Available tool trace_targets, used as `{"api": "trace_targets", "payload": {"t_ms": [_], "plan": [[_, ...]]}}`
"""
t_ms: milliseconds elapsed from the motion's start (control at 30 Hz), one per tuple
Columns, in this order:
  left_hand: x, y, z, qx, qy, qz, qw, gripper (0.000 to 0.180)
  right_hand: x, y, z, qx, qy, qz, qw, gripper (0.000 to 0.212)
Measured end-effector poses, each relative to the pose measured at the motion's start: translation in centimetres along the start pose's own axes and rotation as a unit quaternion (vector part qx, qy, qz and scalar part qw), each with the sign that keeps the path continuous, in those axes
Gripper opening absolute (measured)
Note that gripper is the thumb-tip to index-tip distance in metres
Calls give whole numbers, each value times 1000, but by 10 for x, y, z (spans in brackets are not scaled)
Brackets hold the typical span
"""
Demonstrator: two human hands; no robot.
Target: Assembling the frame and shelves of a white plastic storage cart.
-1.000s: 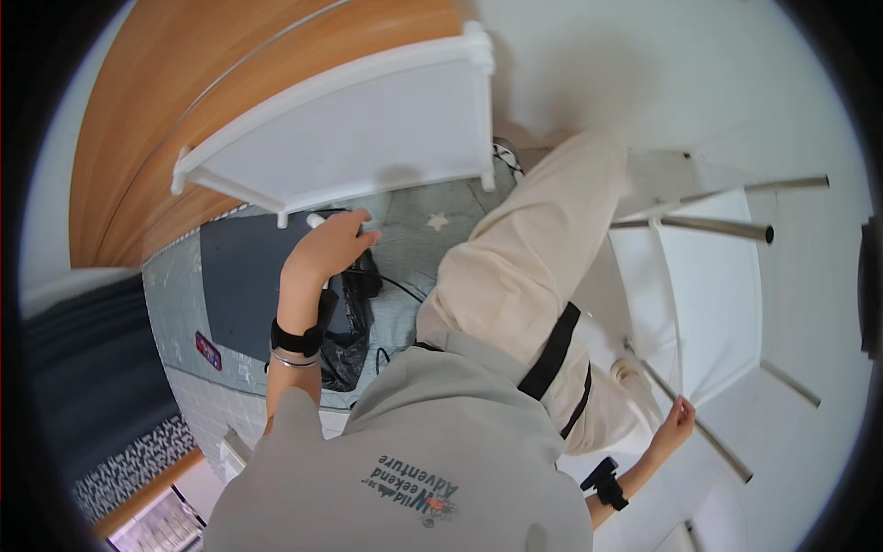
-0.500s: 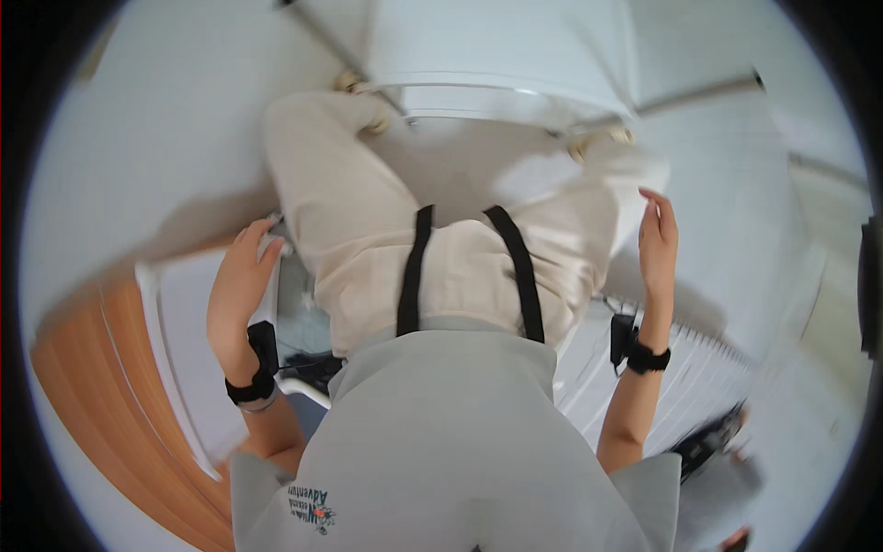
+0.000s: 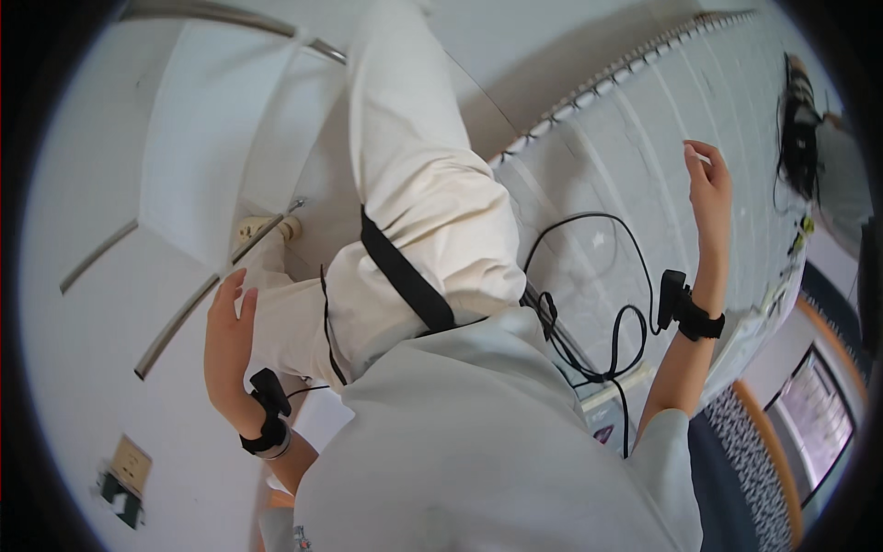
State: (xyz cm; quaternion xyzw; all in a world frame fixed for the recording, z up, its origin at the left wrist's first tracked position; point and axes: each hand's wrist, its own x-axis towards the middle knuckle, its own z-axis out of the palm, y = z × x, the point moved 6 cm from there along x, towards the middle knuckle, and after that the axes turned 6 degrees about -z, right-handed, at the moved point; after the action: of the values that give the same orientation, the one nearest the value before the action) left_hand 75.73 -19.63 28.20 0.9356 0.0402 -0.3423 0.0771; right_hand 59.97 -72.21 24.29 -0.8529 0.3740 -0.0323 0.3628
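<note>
My left hand (image 3: pixel 228 336) hangs free at the left, fingers stretched and the thumb apart, with nothing in it. It is nearest to a metal leg (image 3: pixel 175 329) of a white stand and to my trouser leg. My right hand (image 3: pixel 708 189) is raised at the right, loosely bent and empty, in front of a large white striped surface (image 3: pixel 589 175) with a laced edge. Black straps with small black devices sit on both wrists, the left device (image 3: pixel 269 391) and the right device (image 3: pixel 674 299). A looped black cable (image 3: pixel 625 317) runs from the right device to beside my waist.
A white panel (image 3: pixel 207 138) with metal tubes stands at the upper left. A beige plate (image 3: pixel 131 465) with a dark item is on the white surface at lower left. Another person in grey (image 3: pixel 846 170) is at the right edge. A dark-framed window-like pane (image 3: pixel 814 414) shows lower right.
My body has turned, so the white panel now lies at the upper left and the striped surface at the right. Both hands remain empty; my legs have shifted into a step.
</note>
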Motion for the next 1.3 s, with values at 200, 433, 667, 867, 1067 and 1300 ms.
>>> {"api": "trace_targets", "payload": {"t_ms": [200, 433, 667, 867, 1067, 1300], "plan": [[8, 35, 16, 46, -53, 44, 997, 32, -115, 145, -97, -8, 222, 238, 945, 31], [-8, 62, 19, 91, -61, 83, 990, 32, -299, 318, -133, 43, 285, 387, 876, 33], [-14, 73, 21, 120, -57, 117, 984, 33, -438, 332, -59, 163, 229, 659, 697, 26], [-14, 75, 25, 146, -61, 124, 980, 32, -545, 419, 9, -308, -201, 380, 849, 20], [-18, 100, 23, 155, -39, 151, 975, 31, -598, 381, 11, -41, 199, 751, 628, 33], [-42, 132, 39, 176, -30, 163, 970, 30, -631, 435, 12, 149, 279, 674, 668, 70]]}}
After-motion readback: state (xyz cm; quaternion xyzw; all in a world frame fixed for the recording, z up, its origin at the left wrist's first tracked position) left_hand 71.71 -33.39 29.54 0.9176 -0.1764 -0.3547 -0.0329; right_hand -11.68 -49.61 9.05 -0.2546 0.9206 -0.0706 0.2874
